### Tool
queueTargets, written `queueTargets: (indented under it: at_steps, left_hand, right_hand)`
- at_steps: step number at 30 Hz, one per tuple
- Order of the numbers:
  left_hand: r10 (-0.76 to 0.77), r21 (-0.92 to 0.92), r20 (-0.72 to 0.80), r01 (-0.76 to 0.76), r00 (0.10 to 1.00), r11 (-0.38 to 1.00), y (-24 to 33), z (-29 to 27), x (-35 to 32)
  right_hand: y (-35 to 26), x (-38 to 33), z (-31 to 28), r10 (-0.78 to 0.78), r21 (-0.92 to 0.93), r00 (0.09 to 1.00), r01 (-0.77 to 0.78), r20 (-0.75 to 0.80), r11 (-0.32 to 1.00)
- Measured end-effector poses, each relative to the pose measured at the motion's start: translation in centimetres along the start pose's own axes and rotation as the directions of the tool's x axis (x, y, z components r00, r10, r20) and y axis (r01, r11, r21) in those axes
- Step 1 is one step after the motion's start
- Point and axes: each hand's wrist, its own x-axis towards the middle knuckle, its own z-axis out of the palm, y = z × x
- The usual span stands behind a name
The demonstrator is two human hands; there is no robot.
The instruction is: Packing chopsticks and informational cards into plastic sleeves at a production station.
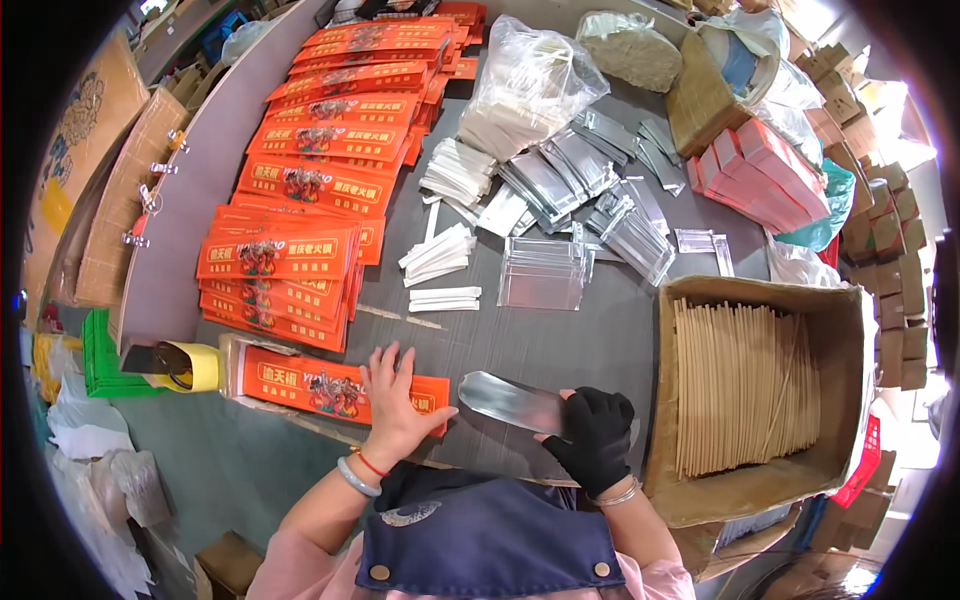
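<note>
My left hand [393, 400], bare, lies with fingers spread on a long orange printed packet [300, 388] near the table's front edge. The packet rests in a shallow cardboard tray [232, 372]. In a black fingerless glove, my right hand [592, 432] is closed around one end of a long, shiny, silvery strip with a rounded end [500, 397]. Its free end points left, towards the packet but apart from it. Beyond my hands lie small white paper packets [440, 255] and flat clear plastic packets [542, 275].
Overlapping stacks of orange packets [290, 250] cover the left side. An open carton [690, 500] of chopsticks [745, 390] stands at right. Farther back are a clear bag [535, 80] of white packets and pink-and-white packets [760, 180]. Yellow tape [200, 368] sits at the left edge.
</note>
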Motion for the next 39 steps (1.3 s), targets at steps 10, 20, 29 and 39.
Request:
queueTargets:
  at_steps: [10,20,29,39]
  left_hand:
    - [-0.011,-0.152,0.112,0.028,0.994,0.988,-0.5,-0.2,0.7]
    - [0.277,-0.048,-0.166,-0.288,0.947,0.956,-1.1,0.6,10.5]
    - [0.343,-0.075,-0.068,-0.347,0.937,0.935,-0.5,-0.3,10.0]
    - [0.502,-0.196,-0.083,-0.508,0.861,0.839,5.6,3.6,14.9]
  right_hand:
    - [-2.3,1.5,4.5,-0.124,0.176,0.974,0.090,0.192,0.980]
    - [7.9,-1.7,1.4,0.317,0.086,0.902,-0.305,-0.292,0.948]
    - [13.5,-9.8,-1.2,0.614,-0.334,0.715,-0.699,-0.335,0.632]
    - [13.3,-10.0,-0.3,0.711,-0.112,0.620,-0.774,-0.331,0.623]
